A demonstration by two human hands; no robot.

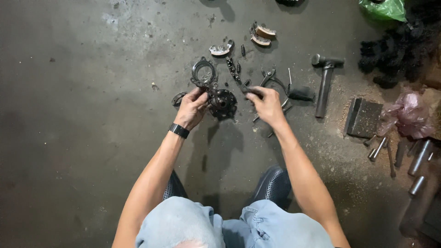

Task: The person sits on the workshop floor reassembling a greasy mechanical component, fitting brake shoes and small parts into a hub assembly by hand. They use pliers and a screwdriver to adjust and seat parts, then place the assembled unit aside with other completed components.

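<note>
On grey floor, left hand (192, 108) gripping dark hub (223, 103); right hand (266, 104) on tool (245, 89)

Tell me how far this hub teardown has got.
Done: brake shoes, a ring and small bits already lie loose on the floor. In hand: the left hand steadies the dark hub and the right hand grips a tool. Left: the hub looks partly assembled.

One hammer (325, 82), two brake shoes (262, 34)

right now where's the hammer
In the head view the hammer lies on the concrete floor, to the right of the right hand, beside the pliers.
</note>
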